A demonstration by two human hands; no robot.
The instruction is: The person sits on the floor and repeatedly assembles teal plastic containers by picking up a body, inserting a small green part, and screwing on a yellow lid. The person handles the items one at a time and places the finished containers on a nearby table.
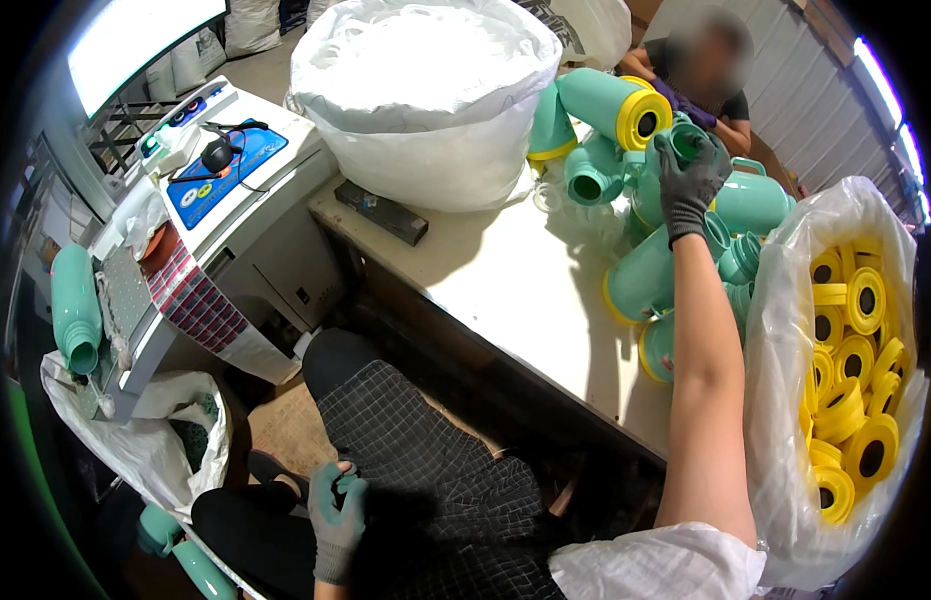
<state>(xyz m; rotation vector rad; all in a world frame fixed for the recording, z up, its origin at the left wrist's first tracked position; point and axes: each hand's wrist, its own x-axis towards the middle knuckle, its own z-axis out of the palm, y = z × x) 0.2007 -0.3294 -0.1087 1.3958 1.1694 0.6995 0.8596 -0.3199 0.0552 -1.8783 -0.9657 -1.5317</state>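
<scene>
Teal flask bodies (pixel 676 265) crowd the counter (pixel 526 290) at its far right, overlapping and hiding each other. Right hand (pixel 692 180), gloved, grips one flask's neck (pixel 688 140) atop the pile. Left hand (pixel 338 510) rests curled below the counter edge; its contents unclear. Bare counter lies left of the pile.

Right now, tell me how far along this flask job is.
Done: several teal flask bodies on the white table already carry yellow bases. In hand: the gloved right hand grips a teal piece in the pile; the left hand rests empty at the lap. Left: a clear bag full of yellow rings.
</scene>
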